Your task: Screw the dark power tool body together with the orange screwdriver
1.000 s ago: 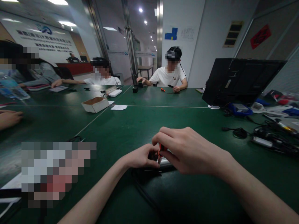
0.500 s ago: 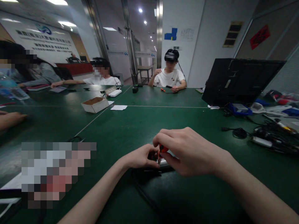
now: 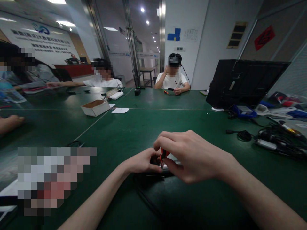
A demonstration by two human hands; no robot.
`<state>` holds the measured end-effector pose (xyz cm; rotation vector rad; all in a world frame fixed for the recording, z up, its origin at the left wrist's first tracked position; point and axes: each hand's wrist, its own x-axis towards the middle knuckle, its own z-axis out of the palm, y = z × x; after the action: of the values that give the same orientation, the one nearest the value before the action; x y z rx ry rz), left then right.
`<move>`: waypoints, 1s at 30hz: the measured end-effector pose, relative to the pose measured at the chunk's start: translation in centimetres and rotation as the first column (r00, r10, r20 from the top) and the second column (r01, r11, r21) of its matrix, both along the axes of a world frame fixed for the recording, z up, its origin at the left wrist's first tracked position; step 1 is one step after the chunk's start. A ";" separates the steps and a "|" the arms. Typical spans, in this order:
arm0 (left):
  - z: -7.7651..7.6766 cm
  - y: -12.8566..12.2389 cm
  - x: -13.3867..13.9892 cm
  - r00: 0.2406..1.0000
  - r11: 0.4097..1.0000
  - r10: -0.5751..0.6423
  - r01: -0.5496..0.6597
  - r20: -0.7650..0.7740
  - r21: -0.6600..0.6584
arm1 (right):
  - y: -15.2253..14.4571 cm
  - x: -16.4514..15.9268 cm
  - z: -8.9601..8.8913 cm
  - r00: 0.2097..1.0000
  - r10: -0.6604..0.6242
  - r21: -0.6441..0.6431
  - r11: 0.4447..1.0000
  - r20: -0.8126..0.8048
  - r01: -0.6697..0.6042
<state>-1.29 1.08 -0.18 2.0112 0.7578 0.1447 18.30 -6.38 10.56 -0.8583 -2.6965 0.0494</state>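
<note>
My right hand point(image 3: 192, 156) is closed, its fingertips pinching the orange and black handle of a small screwdriver point(image 3: 164, 154). The tool stands roughly upright, and its tip points down at a silver and black device point(image 3: 168, 172) lying low over the table. My left hand point(image 3: 144, 161) is curled around the left end of that device, thumb along its near side. Much of the device and the spot under the screwdriver tip are hidden by my fingers. A dark cable point(image 3: 146, 196) runs from the device toward me.
The green table point(image 3: 134, 134) carries a small open box point(image 3: 96, 108), white paper point(image 3: 120, 110) and, to the right, coiled black cables point(image 3: 244, 135) beside a large black monitor point(image 3: 247, 83). People sit across and at the left; a co-worker's hand point(image 3: 11, 123) rests at the left edge.
My hands stay at the device, with the right hand slightly turned and more of the orange and black handle showing. The person opposite has raised a hand to their headset.
</note>
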 end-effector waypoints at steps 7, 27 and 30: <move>-0.1 -0.4 0.1 0.998 0.996 0.053 -0.052 0.016 -0.077 | 0.5 0.3 -0.2 0.998 -0.059 0.101 0.993 0.027 0.056; -0.2 -0.3 0.1 0.999 0.999 0.037 -0.036 0.021 -0.032 | 0.4 0.4 -0.3 0.995 -0.073 0.132 0.989 0.069 0.063; -0.5 -0.2 0.0 0.999 0.999 0.036 -0.035 0.025 -0.022 | 0.2 0.3 -0.1 0.996 -0.064 0.109 0.992 0.061 0.057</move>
<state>-1.29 0.84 -0.71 1.9723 0.7762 0.1818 18.59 -6.16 10.44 -0.9229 -2.7021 -0.1377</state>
